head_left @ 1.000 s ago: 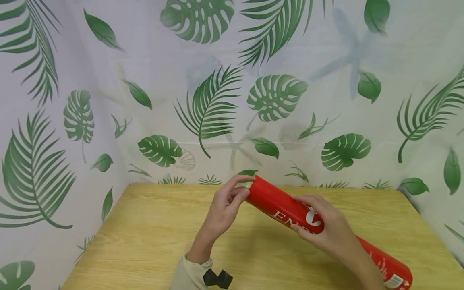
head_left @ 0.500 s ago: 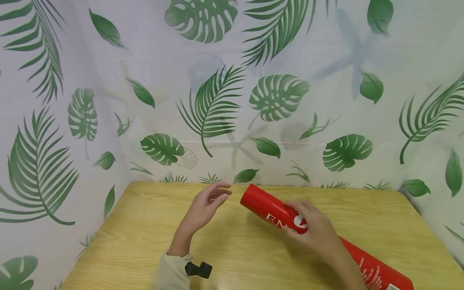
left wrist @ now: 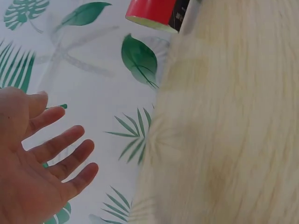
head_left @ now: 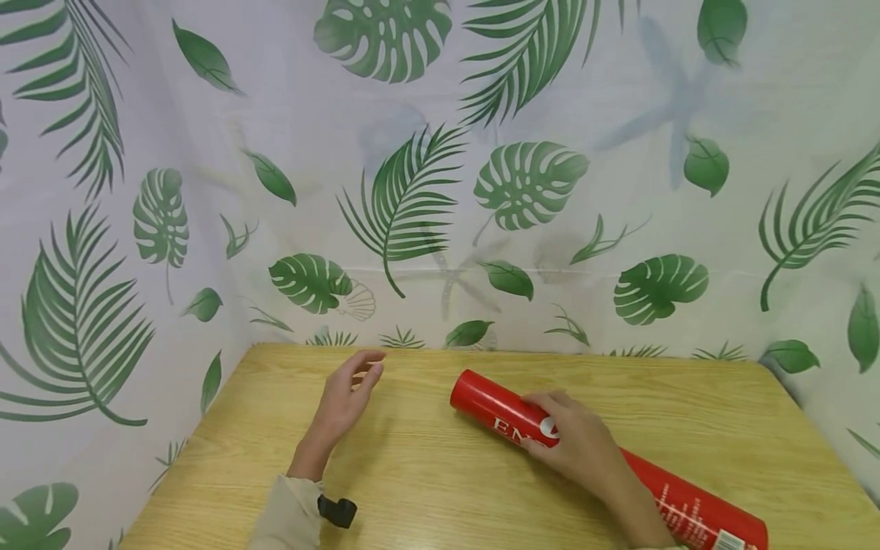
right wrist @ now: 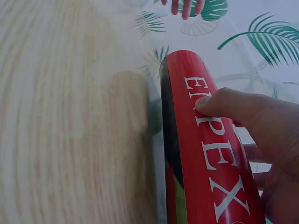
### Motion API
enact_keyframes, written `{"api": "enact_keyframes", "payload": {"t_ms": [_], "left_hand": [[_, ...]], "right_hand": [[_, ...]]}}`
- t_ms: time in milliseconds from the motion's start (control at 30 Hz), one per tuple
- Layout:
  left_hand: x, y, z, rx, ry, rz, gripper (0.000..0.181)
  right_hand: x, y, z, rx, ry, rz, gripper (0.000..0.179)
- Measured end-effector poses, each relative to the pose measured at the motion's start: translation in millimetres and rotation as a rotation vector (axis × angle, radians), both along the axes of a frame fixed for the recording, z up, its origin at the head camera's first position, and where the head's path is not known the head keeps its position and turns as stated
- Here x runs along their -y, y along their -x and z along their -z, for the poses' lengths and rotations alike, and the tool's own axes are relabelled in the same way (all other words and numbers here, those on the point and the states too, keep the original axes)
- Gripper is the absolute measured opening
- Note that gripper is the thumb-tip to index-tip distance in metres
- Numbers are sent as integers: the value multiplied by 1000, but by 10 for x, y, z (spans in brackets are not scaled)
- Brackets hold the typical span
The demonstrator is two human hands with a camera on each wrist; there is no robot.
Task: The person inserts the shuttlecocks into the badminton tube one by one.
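A long red shuttlecock tube with white "ENPEX" lettering slants across the right half of the table in the head view. My right hand grips it around the middle and hides that stretch. In the right wrist view, the thumb presses the lettering, and a dark band runs along the tube's side. Its far end shows a pale rim in the left wrist view. Left of the tube, my left hand is held apart from it, holding nothing. Its fingers are spread and slightly bent.
The light wood-grain table meets a white cloth backdrop printed with green leaves at its back edge. More of this cloth hangs along the left side. A small black device sits on the left wrist.
My left hand has left the tube's upper end and moved left and down. The right hand has lowered the tube and shifted it slightly left. A pale piece at the tube's end no longer shows.
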State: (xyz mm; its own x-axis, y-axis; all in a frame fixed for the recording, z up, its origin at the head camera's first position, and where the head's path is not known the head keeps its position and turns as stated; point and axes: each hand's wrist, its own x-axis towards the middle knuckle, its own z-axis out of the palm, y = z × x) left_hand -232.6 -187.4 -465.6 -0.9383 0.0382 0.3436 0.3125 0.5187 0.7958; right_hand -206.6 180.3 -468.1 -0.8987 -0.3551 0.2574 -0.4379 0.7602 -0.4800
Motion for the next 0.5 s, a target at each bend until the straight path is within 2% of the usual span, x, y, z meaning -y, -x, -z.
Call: {"api": "enact_keyframes", "payload": {"t_ms": [300,500], "left_hand": [[113,111,37,-107,209,-2,34],[201,121,-15,-104,337,-1,40]], "right_hand": [[41,33,61,-15,-47,-18,57],[19,63,32,-22,-39,-32,64]]}}
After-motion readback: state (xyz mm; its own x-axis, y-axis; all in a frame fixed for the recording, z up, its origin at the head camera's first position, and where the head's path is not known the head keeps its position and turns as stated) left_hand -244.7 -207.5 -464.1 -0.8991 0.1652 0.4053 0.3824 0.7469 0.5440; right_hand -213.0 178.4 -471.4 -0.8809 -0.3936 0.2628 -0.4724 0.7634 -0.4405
